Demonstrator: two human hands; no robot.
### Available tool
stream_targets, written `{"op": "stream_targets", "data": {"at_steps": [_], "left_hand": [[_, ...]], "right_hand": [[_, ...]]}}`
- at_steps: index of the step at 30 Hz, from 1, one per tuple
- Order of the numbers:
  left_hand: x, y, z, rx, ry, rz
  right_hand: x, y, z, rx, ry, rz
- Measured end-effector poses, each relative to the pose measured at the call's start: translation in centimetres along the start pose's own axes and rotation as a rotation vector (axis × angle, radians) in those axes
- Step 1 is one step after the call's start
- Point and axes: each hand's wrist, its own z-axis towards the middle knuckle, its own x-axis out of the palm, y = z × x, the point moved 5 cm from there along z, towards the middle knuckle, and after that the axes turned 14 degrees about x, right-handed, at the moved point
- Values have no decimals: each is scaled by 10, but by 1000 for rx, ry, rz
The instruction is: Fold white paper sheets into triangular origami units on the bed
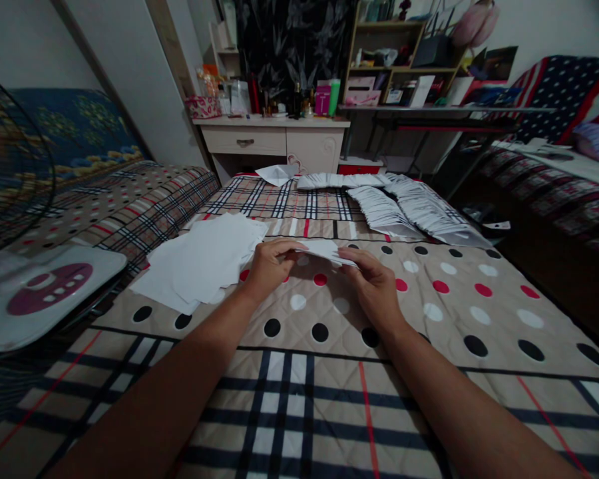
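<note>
Between my two hands is a small folded piece of white paper (323, 249), held just above the dotted bedspread. My left hand (273, 267) pinches its left end, thumb and fingers closed on it. At the right end, my right hand (372, 279) grips the paper the same way. Left of my left hand lies a loose pile of white paper sheets (209, 256). Farther off to the right are long rows of folded white papers (424, 209), packed closely together. A single folded paper (277, 174) rests near the far edge of the bed.
The patterned bedspread (289, 399) spreads beneath my arms. A white plastic stool top (50, 293) and a fan cage (14, 159) stand at the left. Beyond the bed are a white dresser (249, 141) with bottles on it and a desk with shelves (404, 70).
</note>
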Motion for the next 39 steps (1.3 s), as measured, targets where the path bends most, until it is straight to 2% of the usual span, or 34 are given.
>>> {"op": "stream_targets", "data": {"at_steps": [8, 11, 13, 15, 17, 20, 27, 32, 39], "left_hand": [[-1, -7, 2, 69, -16, -37], [-2, -7, 3, 57, -93, -81], [-5, -3, 1, -19, -187, -114], [-8, 3, -2, -156, -275, -154], [-7, 9, -5, -308, -293, -233], [-1, 10, -8, -451, -214, -354], [17, 7, -12, -587, -22, -600], [22, 7, -14, -637, 12, -643], [24, 3, -15, -629, 50, -725]], "right_hand": [[-3, 2, -1, -7, -38, 24], [-7, 1, -1, -5, -87, 74], [-9, -1, -1, 12, -120, 94], [-11, -2, 0, 23, -152, 107], [-12, -3, 0, 21, -169, 123], [-11, -4, 0, 15, -159, 150], [-11, 1, -1, -8, -156, 120], [-10, 1, -1, -3, -144, 124], [-8, -1, -1, 28, -104, 174]]}}
